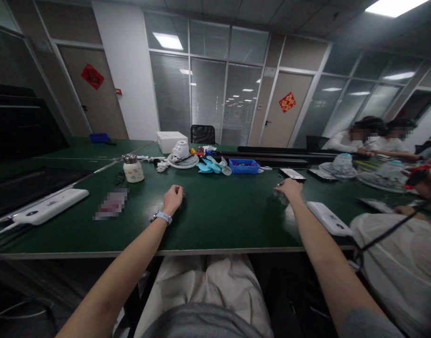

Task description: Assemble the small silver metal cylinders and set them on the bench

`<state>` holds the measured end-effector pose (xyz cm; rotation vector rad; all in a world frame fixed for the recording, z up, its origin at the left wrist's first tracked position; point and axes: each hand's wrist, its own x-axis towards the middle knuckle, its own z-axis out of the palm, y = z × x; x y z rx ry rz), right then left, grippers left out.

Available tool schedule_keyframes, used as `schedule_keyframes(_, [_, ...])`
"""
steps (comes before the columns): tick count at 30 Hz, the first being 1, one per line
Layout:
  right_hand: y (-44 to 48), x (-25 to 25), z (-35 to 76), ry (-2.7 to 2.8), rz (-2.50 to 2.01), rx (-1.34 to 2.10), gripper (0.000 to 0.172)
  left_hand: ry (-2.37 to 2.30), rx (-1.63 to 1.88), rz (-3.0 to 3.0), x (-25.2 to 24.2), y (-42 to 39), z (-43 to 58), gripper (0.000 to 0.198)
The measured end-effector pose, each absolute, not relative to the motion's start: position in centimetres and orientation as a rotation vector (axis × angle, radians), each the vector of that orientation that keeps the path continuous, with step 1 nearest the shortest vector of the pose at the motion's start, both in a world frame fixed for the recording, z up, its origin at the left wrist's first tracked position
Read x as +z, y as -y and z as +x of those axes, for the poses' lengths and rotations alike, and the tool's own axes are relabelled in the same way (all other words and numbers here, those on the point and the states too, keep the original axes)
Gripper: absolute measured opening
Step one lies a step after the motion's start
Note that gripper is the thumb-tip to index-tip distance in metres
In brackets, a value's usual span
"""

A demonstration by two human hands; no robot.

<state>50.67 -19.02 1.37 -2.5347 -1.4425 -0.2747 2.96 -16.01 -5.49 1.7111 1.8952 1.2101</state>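
Both my arms stretch out over a green table (215,220). My left hand (173,198), with a watch (162,217) on the wrist, rests on the bare surface with its fingers curled in; nothing shows in it. My right hand (288,188) lies further right, fingers curled over something small and pale on the table that I cannot make out. Beyond my hands lie a white fan base with its grille (182,157), light blue fan blades (212,165) and a blue tray (244,165) of small parts.
A cream flask (133,169) stands at the back left and a white power strip (51,205) lies at the left edge. Another power strip (328,218) is by my right forearm. A person in white (402,263) sits close on my right; other people sit at the far right.
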Motion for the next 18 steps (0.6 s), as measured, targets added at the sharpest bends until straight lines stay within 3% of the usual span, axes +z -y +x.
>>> schedule_keyframes(4, [19.4, 1.2, 46.1, 1.562, -2.247, -0.365, 0.038, -1.861, 1.232, 1.726, -5.6, 15.9, 3.2, 0.026])
schedule_keyframes(11, [18.3, 0.9, 30.3, 2.046, -1.526, 0.310, 0.044, -1.479, 1.357, 2.052, -4.6, 17.9, 5.2, 0.030])
schedule_keyframes(18, [18.7, -1.8, 25.2, 2.106, -1.319, 0.361, 0.024, -1.128, 1.362, 2.037, -3.7, 18.9, 8.5, 0.041])
